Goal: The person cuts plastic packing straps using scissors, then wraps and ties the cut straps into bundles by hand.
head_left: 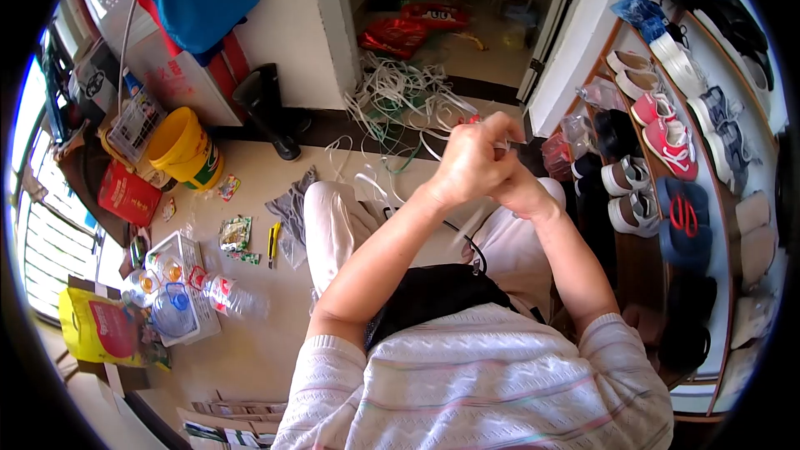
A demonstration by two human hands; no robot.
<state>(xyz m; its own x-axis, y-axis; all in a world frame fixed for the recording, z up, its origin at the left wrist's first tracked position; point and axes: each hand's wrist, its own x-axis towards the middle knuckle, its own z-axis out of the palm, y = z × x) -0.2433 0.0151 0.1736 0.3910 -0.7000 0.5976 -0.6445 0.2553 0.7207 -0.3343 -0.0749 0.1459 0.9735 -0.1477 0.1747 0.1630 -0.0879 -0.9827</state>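
Observation:
My left hand (471, 162) and my right hand (527, 190) are pressed together above my lap, fingers closed. A thin white strip seems to be pinched between them, mostly hidden by the fingers. Below the hands, a pale strip end (469, 225) hangs, smeared by motion. Something small and red (475, 119) shows beside the left fingers. On the floor past my knees lies a tangled heap of white plastic strips (396, 87), with a few green strands among them. Loose strips trail from the heap towards my hands.
On the left are a yellow bucket (179, 150), black boots (265, 108), a yellow cutter knife (273, 243), a grey cloth (292, 208) and a white basket (200, 317) with plastic bottles. A shoe rack (718, 242) stands close on my right. Red bags (396, 37) lie beyond the doorway.

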